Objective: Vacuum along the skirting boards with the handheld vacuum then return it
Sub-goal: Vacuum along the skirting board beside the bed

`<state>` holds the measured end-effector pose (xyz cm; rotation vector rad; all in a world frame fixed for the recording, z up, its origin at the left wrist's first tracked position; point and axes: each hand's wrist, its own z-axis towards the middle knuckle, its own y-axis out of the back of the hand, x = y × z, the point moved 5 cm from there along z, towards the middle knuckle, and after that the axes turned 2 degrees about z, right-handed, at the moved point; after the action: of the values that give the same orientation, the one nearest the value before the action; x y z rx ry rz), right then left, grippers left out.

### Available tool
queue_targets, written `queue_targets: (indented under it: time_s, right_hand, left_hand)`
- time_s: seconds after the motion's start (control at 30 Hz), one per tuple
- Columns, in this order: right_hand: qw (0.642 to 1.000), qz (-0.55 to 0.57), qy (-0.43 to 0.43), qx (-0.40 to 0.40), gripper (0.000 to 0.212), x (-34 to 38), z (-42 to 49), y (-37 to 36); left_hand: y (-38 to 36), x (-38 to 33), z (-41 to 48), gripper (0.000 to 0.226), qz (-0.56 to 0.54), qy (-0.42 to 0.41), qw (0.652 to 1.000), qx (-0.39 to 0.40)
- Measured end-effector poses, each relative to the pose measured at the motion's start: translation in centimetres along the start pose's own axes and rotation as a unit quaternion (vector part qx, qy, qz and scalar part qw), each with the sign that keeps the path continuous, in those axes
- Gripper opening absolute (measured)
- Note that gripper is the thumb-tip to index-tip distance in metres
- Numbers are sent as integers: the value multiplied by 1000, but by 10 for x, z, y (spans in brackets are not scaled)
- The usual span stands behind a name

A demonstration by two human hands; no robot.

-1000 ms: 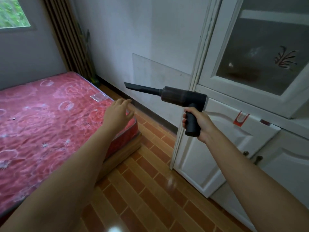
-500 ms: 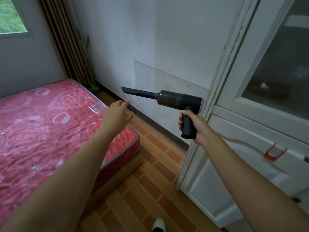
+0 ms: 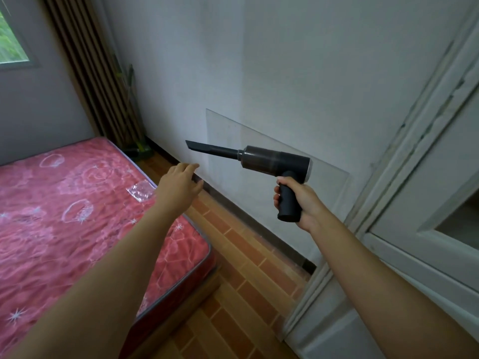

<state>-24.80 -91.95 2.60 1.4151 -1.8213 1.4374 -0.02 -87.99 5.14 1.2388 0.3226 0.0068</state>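
right hand (image 3: 300, 200) grips the vacuum (image 3: 274, 161) by its handle, nozzle aimed along the wall, well above the skirting board (image 3: 259, 227), probably lining up a pass; left hand (image 3: 178, 187) relaxed, empty, near the bed (image 3: 77, 203).

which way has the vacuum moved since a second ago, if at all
Yes. The handheld vacuum has shifted left, away from the white cabinet frame: earlier its rear overlapped the frame, now it sits clear of it.
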Motion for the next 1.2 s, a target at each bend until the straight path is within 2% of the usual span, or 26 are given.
queue_targets:
  time_s: [0.27, 0.7, 0.87, 1.2]
  right_hand:
    - [999, 17, 4, -37, 35, 16, 67, -1]
    - [985, 73, 53, -149, 27, 59, 157, -4]
    - [973, 85, 76, -201, 25, 66, 162, 7]
    - [953, 101, 103, -265, 32, 63, 144, 16]
  left_hand:
    - [-44, 10, 89, 47, -23, -20, 999, 11]
    - [-108, -14, 252, 47, -54, -162, 983, 73]
    - [-128, -33, 281, 47, -79, -216, 969, 90]
    - [-153, -67, 291, 47, -111, -273, 948, 118]
